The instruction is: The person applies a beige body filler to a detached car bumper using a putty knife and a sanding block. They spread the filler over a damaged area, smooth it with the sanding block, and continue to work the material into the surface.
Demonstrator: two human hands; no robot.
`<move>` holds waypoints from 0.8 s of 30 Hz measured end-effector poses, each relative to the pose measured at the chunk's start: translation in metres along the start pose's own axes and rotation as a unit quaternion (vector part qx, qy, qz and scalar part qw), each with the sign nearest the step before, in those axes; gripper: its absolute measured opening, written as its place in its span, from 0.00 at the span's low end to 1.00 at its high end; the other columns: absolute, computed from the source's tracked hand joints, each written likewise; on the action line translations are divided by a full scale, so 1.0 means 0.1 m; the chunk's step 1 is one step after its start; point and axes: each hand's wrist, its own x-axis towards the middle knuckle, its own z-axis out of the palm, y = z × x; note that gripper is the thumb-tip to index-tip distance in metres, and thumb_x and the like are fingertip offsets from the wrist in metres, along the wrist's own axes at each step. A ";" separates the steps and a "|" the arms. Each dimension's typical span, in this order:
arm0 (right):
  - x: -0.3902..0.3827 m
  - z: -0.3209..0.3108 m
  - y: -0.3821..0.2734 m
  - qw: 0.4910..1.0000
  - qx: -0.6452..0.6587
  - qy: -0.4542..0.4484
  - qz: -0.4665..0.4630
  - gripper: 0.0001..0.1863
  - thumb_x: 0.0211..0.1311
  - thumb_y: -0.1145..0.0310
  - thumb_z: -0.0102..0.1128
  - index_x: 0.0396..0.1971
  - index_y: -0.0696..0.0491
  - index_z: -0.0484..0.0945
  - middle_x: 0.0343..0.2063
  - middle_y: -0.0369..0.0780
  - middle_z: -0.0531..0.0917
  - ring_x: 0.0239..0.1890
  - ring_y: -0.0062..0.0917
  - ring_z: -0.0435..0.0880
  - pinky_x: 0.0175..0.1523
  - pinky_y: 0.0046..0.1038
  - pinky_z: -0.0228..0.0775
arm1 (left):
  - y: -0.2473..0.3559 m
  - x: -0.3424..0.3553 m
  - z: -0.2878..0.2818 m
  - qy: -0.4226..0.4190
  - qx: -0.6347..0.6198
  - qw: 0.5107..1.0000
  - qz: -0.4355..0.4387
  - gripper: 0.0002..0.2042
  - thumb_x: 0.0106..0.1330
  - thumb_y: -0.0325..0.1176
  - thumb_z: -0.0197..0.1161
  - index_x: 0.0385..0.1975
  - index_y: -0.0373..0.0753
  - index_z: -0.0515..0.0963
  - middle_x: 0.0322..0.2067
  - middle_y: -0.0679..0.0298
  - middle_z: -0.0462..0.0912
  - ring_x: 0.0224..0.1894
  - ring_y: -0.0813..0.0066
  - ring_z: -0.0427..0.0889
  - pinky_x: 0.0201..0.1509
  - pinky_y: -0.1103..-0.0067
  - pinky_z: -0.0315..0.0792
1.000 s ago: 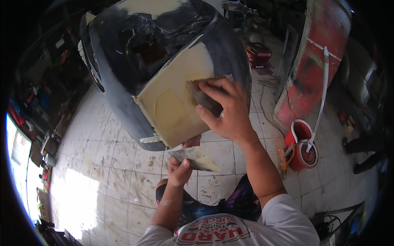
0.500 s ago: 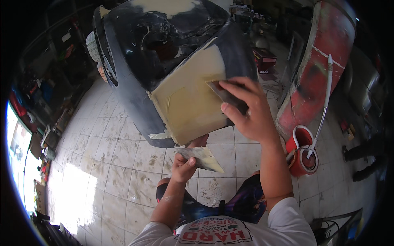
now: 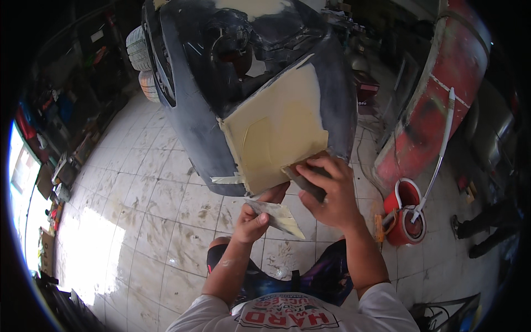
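Pale square tiles cover the floor (image 3: 166, 216) around me, smeared with dark scuffs, and a glaring patch of daylight (image 3: 88, 257) lies across them on the left. A bright opening (image 3: 23, 191) stands at that edge, beside low clutter (image 3: 62, 191) along the dim wall side. Two tires (image 3: 138, 50) sit farther back. To the right, a red bucket (image 3: 401, 238) stands near a scuffed red panel (image 3: 423, 119); the far end is murky.

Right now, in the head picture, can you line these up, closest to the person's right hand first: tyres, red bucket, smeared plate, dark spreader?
1. Dark spreader: in the right hand's grip.
2. Smeared plate: to the left, in the left hand.
3. Red bucket: on the floor, right.
4. Tyres: farthest, upper left.
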 end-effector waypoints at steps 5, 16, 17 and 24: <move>0.44 -0.31 -0.06 0.998 0.008 0.049 -0.028 0.26 0.56 0.60 0.73 0.56 0.47 0.88 0.56 0.38 0.80 0.60 0.40 0.77 0.67 0.45 0.63 | -0.06 0.01 0.01 -0.017 -0.037 0.999 0.014 0.40 0.72 0.42 0.69 0.77 0.26 0.62 0.82 0.40 0.53 0.85 0.41 0.46 0.86 0.50 0.36; 0.41 0.18 -0.46 0.993 -0.057 -0.024 -0.105 0.27 0.52 0.55 0.76 0.55 0.40 0.89 0.57 0.37 0.77 0.66 0.41 0.69 0.66 0.64 0.58 | -0.10 -0.18 -0.29 0.004 -0.117 0.993 -0.029 0.14 0.69 0.39 0.69 0.46 0.37 0.86 0.65 0.41 0.73 0.73 0.41 0.66 0.81 0.49 0.50; 0.33 0.21 -0.40 0.993 -0.052 -0.031 -0.103 0.27 0.52 0.55 0.76 0.55 0.40 0.89 0.58 0.37 0.77 0.66 0.41 0.69 0.66 0.64 0.57 | -0.11 -0.15 -0.32 -0.045 -0.130 0.991 -0.004 0.19 0.69 0.40 0.69 0.56 0.36 0.84 0.73 0.41 0.65 0.79 0.40 0.58 0.83 0.49 0.45; 0.05 -0.27 0.14 0.997 0.055 0.057 0.005 0.27 0.54 0.59 0.74 0.56 0.50 0.89 0.58 0.41 0.81 0.62 0.41 0.77 0.69 0.44 0.65 | -0.07 0.05 -0.19 -0.038 -0.048 0.998 0.014 0.23 0.69 0.43 0.71 0.60 0.41 0.81 0.81 0.38 0.53 0.85 0.36 0.44 0.85 0.45 0.32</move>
